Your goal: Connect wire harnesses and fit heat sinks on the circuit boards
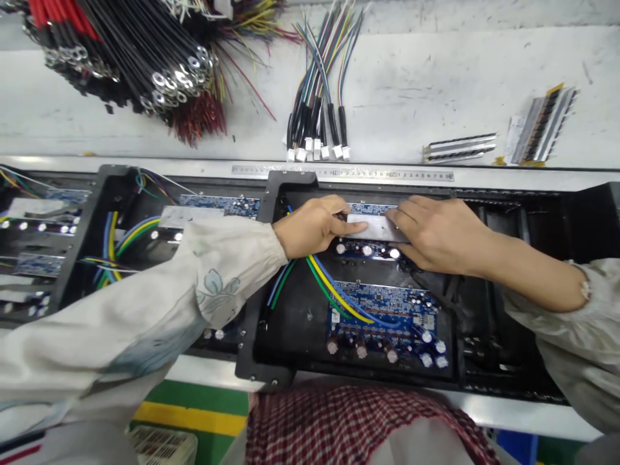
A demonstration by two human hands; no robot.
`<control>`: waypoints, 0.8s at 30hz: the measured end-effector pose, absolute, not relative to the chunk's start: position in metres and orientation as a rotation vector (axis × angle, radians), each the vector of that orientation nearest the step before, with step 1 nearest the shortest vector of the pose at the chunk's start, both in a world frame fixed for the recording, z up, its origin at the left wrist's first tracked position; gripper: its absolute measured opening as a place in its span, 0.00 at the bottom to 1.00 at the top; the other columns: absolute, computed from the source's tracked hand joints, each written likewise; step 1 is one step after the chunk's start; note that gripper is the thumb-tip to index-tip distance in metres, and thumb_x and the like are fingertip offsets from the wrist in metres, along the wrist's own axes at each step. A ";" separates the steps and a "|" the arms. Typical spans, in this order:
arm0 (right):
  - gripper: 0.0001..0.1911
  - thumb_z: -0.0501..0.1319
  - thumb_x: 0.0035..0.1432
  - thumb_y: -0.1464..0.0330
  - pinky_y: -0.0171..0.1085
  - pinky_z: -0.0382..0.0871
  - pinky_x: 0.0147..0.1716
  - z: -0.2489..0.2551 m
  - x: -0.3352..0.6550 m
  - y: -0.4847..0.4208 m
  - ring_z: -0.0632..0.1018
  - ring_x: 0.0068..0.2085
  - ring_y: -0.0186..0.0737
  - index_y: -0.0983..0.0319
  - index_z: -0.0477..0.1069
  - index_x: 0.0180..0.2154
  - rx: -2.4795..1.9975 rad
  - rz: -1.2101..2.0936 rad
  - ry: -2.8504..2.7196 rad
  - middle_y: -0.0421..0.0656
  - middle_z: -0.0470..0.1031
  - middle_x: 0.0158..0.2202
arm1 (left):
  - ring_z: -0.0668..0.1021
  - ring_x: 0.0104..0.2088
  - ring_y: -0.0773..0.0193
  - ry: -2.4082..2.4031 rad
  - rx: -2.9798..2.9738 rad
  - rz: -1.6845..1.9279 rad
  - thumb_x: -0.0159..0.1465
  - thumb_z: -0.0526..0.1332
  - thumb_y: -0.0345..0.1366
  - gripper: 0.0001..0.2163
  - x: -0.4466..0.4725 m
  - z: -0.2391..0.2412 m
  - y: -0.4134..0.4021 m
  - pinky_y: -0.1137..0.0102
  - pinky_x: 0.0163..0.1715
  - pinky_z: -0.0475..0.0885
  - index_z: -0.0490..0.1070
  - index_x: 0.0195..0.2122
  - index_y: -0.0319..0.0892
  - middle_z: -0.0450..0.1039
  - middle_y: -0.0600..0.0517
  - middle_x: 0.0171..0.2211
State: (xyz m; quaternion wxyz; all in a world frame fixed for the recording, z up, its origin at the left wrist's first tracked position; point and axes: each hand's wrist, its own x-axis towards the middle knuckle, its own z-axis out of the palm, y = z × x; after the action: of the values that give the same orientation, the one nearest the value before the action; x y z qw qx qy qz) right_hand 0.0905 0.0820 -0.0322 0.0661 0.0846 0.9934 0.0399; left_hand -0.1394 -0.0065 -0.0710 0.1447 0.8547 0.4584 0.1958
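Note:
A black open chassis lies in front of me with blue circuit boards inside. Both hands meet over a small silver metal plate that sits above the upper board. My left hand pinches the plate's left end with curled fingers. My right hand presses on its right end, fingers laid over it. Blue, yellow and green wires run from under my left hand down to the lower board.
A second black chassis with boards and wires stands at the left. On the white bench behind lie bundles of black and red cables, a multicoloured wire harness and strips of metal parts. A ruler strip runs along the bench edge.

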 end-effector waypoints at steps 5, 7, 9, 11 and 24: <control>0.19 0.49 0.62 0.61 0.38 0.48 0.24 -0.034 0.087 0.084 0.69 0.33 0.45 0.70 0.69 0.40 0.246 0.139 2.994 0.54 0.72 0.34 | 0.70 0.35 0.68 1.346 2.434 0.602 0.63 0.53 0.27 0.13 -0.138 -0.072 -0.006 0.72 0.37 0.69 0.77 0.39 0.43 0.70 0.51 0.33; 0.19 0.49 0.62 0.61 0.38 0.48 0.24 -0.036 0.088 0.087 0.69 0.32 0.44 0.70 0.69 0.40 0.184 0.146 3.009 0.53 0.72 0.34 | 0.70 0.34 0.68 1.332 2.441 0.638 0.62 0.54 0.26 0.13 -0.139 -0.073 -0.007 0.72 0.37 0.69 0.76 0.40 0.43 0.70 0.51 0.33; 0.19 0.48 0.63 0.61 0.38 0.48 0.24 -0.038 0.089 0.091 0.69 0.32 0.43 0.70 0.69 0.40 0.110 0.145 3.028 0.53 0.71 0.33 | 0.70 0.34 0.67 1.291 2.462 0.656 0.61 0.54 0.26 0.13 -0.140 -0.075 -0.007 0.72 0.36 0.69 0.76 0.40 0.44 0.70 0.50 0.33; 0.20 0.48 0.63 0.61 0.38 0.49 0.24 -0.039 0.090 0.095 0.69 0.32 0.43 0.70 0.69 0.40 0.056 0.130 3.038 0.52 0.71 0.33 | 0.69 0.34 0.67 1.257 2.472 0.658 0.61 0.54 0.26 0.13 -0.141 -0.075 -0.006 0.72 0.36 0.69 0.76 0.39 0.44 0.69 0.50 0.33; 0.18 0.48 0.62 0.64 0.38 0.46 0.23 -0.036 0.091 0.081 0.70 0.34 0.46 0.69 0.69 0.43 0.291 0.129 2.989 0.52 0.73 0.35 | 0.68 0.33 0.67 1.252 2.592 0.551 0.61 0.51 0.25 0.17 -0.141 -0.078 -0.006 0.71 0.36 0.68 0.73 0.45 0.48 0.68 0.50 0.34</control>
State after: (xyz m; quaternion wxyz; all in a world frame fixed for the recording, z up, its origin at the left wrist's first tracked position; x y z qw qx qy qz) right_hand 0.0911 0.0813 -0.0365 0.0677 0.0967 0.9921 0.0428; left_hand -0.1415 -0.0063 -0.0783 0.1053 0.8795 0.4247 0.1871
